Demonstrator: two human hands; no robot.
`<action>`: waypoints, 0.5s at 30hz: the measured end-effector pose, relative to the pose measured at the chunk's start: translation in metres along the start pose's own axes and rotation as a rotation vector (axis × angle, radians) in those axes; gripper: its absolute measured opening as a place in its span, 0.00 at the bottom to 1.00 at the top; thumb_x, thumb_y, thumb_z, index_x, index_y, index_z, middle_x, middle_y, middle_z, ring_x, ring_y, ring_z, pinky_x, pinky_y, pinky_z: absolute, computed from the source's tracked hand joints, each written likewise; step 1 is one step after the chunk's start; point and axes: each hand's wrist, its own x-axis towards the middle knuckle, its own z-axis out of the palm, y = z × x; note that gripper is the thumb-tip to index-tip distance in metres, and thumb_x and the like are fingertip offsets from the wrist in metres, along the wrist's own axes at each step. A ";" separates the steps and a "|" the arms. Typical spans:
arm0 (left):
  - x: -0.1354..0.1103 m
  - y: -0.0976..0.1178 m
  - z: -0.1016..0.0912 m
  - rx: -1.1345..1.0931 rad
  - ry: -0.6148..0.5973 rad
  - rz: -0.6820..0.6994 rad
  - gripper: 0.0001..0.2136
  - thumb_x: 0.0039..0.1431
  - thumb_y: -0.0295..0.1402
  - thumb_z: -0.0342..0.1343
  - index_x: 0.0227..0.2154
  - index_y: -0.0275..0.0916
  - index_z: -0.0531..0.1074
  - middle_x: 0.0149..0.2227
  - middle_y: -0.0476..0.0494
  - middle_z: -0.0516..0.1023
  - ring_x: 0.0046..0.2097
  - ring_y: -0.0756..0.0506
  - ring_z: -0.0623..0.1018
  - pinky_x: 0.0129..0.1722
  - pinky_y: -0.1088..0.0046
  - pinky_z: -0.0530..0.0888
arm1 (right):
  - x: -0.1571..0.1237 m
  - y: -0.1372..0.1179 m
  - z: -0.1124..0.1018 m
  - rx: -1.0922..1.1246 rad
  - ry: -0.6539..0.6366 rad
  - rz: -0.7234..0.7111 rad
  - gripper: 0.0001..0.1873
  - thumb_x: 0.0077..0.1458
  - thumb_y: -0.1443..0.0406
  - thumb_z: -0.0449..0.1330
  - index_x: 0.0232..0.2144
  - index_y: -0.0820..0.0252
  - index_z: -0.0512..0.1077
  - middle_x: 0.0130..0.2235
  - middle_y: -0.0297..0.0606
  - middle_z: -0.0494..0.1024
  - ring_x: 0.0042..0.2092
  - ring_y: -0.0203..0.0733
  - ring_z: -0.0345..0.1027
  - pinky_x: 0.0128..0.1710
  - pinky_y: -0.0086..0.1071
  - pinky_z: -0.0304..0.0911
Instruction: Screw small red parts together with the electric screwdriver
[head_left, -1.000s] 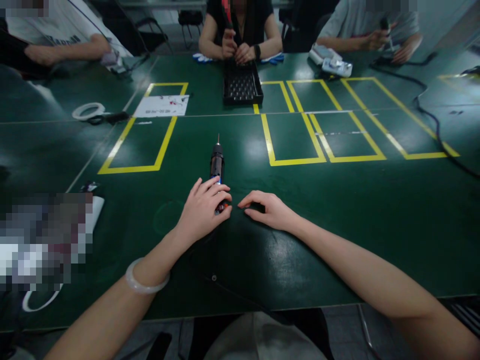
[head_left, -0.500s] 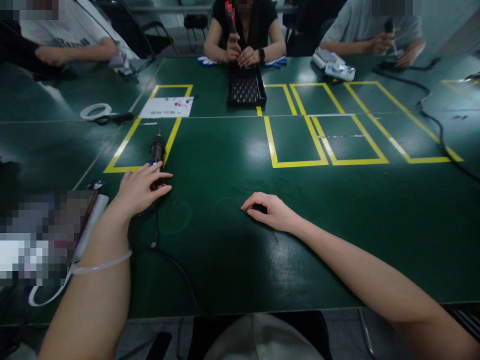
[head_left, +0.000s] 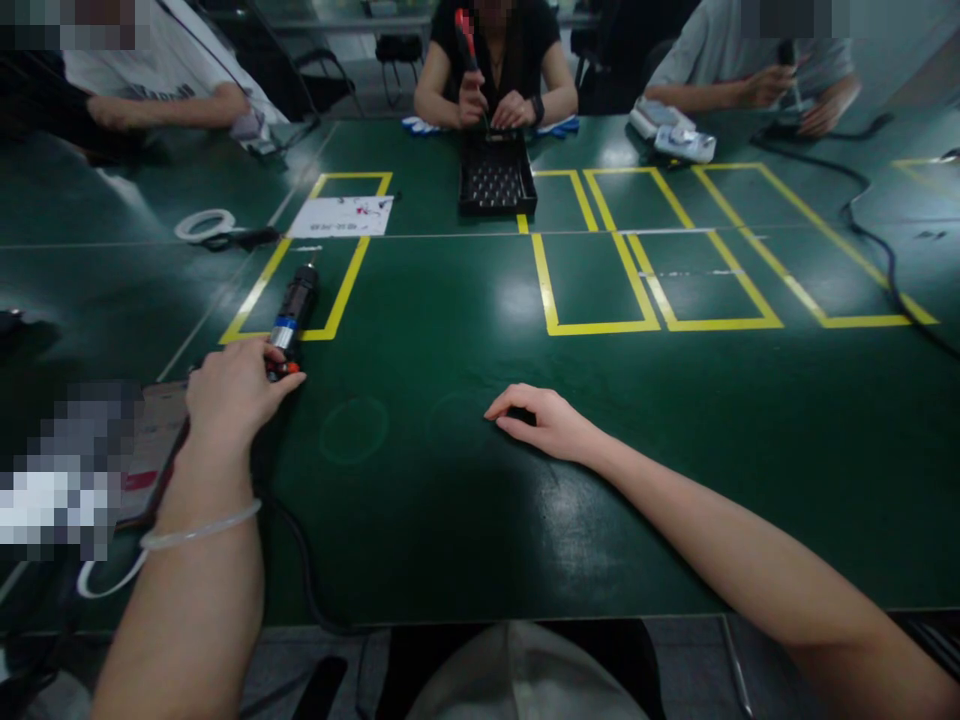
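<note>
Touches the electric screwdriver with the left hand; cannot tell if pinching. Rests the right hand curled, unclosed. Probably feels rigid, hefty; best gripped mid-barrel.

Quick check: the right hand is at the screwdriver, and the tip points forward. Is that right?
Not quite: the head view shows the left hand at the screwdriver, not the right hand. The tip does point forward.
</note>
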 end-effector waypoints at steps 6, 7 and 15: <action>-0.004 0.000 0.002 0.004 0.035 -0.020 0.21 0.59 0.48 0.48 0.42 0.37 0.73 0.44 0.35 0.74 0.42 0.35 0.73 0.39 0.60 0.70 | 0.000 0.001 0.000 0.005 -0.002 -0.003 0.08 0.59 0.70 0.58 0.40 0.60 0.75 0.40 0.39 0.78 0.43 0.40 0.72 0.46 0.37 0.66; -0.005 0.001 0.002 -0.006 0.036 -0.045 0.22 0.61 0.49 0.46 0.43 0.36 0.74 0.43 0.35 0.75 0.42 0.34 0.74 0.39 0.58 0.70 | 0.000 0.002 0.000 0.004 -0.002 -0.002 0.08 0.59 0.70 0.58 0.40 0.60 0.75 0.40 0.39 0.78 0.43 0.40 0.72 0.46 0.36 0.66; -0.033 0.087 -0.014 -0.923 0.089 0.213 0.20 0.63 0.43 0.50 0.51 0.34 0.72 0.43 0.40 0.79 0.43 0.44 0.78 0.47 0.66 0.73 | 0.000 0.005 0.001 0.160 0.020 0.064 0.08 0.59 0.67 0.58 0.40 0.60 0.75 0.41 0.39 0.79 0.43 0.39 0.74 0.46 0.35 0.67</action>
